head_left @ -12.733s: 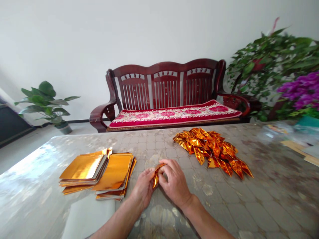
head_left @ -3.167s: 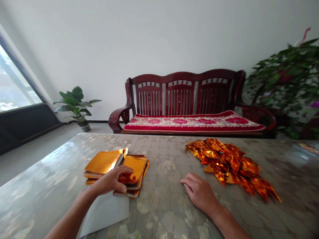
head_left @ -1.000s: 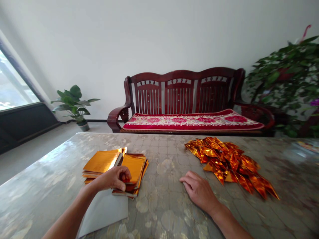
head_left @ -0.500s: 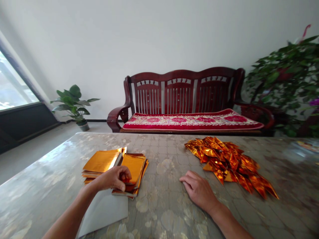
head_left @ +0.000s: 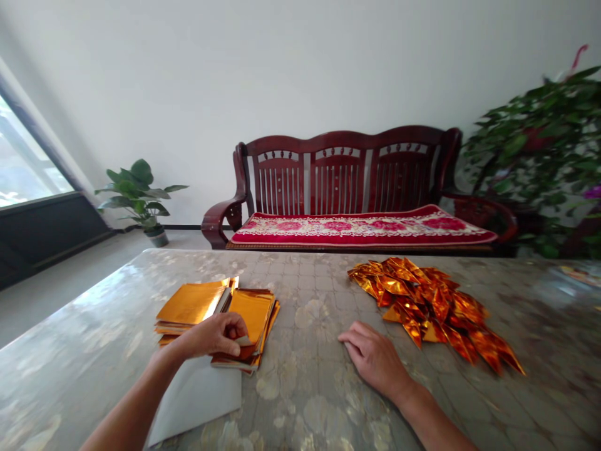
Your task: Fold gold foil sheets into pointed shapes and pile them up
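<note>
My left hand (head_left: 220, 335) is closed in a pinch on the near edge of a gold foil sheet (head_left: 245, 344), which is bent up to show its pale underside. That sheet belongs to the right-hand stack of gold foil paper (head_left: 253, 310). A second stack of foil paper (head_left: 190, 304) lies beside it, partly covered by my wrist. My right hand (head_left: 373, 360) rests palm down on the table with loosely bent fingers lying on the surface, and nothing shows in it. Beyond it is a pile of folded foil pieces (head_left: 436, 304), orange-gold and pointed.
Under my left forearm a pale flat sheet (head_left: 201, 401) lies on the patterned table (head_left: 305, 376). Across the table stands a dark red wooden bench (head_left: 338, 169) with a floral seat cover (head_left: 361, 227). Potted plants (head_left: 141, 194) flank it. Clear plastic (head_left: 570, 279) lies far right.
The pinched edge of the foil sheet has lifted and bent back, showing its pale side. My left fingers have shifted slightly up and right. My right hand has stayed put.
</note>
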A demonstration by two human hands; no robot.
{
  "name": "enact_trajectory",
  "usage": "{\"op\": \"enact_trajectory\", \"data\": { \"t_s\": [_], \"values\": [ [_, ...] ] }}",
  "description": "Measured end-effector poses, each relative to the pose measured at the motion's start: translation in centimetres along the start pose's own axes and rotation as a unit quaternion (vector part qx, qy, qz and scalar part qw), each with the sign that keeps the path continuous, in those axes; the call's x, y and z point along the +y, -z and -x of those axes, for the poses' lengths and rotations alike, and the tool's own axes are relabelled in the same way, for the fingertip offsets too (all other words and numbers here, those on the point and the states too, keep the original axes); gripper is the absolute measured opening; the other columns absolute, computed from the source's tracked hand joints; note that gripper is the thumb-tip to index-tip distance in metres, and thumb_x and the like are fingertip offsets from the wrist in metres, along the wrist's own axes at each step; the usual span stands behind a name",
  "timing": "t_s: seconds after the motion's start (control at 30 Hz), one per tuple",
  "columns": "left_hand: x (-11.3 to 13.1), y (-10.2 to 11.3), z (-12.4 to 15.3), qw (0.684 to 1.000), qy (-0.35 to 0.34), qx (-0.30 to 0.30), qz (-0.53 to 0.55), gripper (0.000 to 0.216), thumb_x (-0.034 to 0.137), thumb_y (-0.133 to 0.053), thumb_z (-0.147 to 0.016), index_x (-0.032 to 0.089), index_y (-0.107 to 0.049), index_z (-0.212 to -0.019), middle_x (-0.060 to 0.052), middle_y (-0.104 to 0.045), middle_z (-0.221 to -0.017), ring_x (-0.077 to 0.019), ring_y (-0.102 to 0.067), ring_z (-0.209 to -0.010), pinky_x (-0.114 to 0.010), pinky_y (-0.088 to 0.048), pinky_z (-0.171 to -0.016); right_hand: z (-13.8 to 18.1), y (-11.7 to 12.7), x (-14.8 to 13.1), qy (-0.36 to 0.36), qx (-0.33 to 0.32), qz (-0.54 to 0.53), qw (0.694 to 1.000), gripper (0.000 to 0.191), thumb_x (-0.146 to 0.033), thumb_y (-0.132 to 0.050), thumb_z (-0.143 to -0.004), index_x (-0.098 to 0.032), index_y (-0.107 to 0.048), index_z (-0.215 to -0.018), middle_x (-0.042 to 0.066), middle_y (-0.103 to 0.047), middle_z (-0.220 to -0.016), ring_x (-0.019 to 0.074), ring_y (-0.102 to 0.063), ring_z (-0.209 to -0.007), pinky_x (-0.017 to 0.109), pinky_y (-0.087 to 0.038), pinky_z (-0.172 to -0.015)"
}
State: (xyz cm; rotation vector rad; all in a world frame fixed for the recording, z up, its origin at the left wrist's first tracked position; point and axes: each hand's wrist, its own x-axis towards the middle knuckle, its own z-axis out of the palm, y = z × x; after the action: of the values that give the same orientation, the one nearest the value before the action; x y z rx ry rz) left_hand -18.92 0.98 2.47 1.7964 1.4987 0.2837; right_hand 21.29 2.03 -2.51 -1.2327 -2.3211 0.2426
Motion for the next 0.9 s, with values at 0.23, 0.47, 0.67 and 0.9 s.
{"op": "enact_trajectory", "data": {
  "t_s": [0.23, 0.47, 0.67, 0.9],
  "values": [
    [4.8, -4.2, 0.4, 0.977, -0.093, 0.131, -0.138, 0.013, 0.031, -0.058, -0.086, 0.022, -0.064, -0.079, -0.002, -0.065, -0.086, -0.0181, -0.058, -0.081, -0.028, -0.039, -0.071, 0.2, 0.4, -0.4, 0.028, 0.006, -0.006, 1.0, 0.022, -0.017, -0.049, -0.093, -0.025, -0.07, -0.097, 0.003, -0.063, -0.087, 0.018, -0.062, -0.084, 0.028, -0.046, -0.076],
    [9.4, -13.3, -2.5, 0.935, -0.207, 0.189, -0.215, 0.015, 0.028, -0.054, -0.094, 0.023, -0.063, -0.084, -0.004, -0.065, -0.083, -0.0183, -0.06, -0.079, -0.029, -0.041, -0.069, 0.9, 1.0, -3.1, 0.052, -0.016, -0.094, 0.994, 0.054, -0.013, -0.066, -0.077, -0.026, -0.057, -0.129, 0.005, -0.06, -0.125, 0.0192, -0.062, -0.104, 0.029, -0.049, -0.089],
    [11.7, -15.7, -4.2, 0.932, -0.252, 0.178, -0.19, 0.01, 0.019, -0.054, -0.091, 0.024, -0.063, -0.087, -0.003, -0.066, -0.083, -0.0181, -0.061, -0.078, -0.029, -0.043, -0.068, 0.7, 0.3, -2.9, 0.062, -0.017, -0.078, 0.995, 0.01, -0.019, -0.061, -0.09, -0.024, -0.069, -0.094, 0.001, -0.069, -0.086, 0.0176, -0.063, -0.086, 0.027, -0.047, -0.077],
    [10.3, -13.8, -3.6, 0.945, -0.21, 0.19, -0.165, 0.012, 0.019, -0.056, -0.091, 0.024, -0.065, -0.085, -0.004, -0.066, -0.086, -0.0202, -0.061, -0.084, -0.031, -0.045, -0.075, 1.0, 0.8, -0.7, 0.034, 0.029, -0.027, 0.999, 0.024, -0.002, -0.053, -0.083, -0.022, -0.066, -0.084, 0.001, -0.067, -0.084, 0.0167, -0.06, -0.083, 0.027, -0.043, -0.075]
  ]
}}
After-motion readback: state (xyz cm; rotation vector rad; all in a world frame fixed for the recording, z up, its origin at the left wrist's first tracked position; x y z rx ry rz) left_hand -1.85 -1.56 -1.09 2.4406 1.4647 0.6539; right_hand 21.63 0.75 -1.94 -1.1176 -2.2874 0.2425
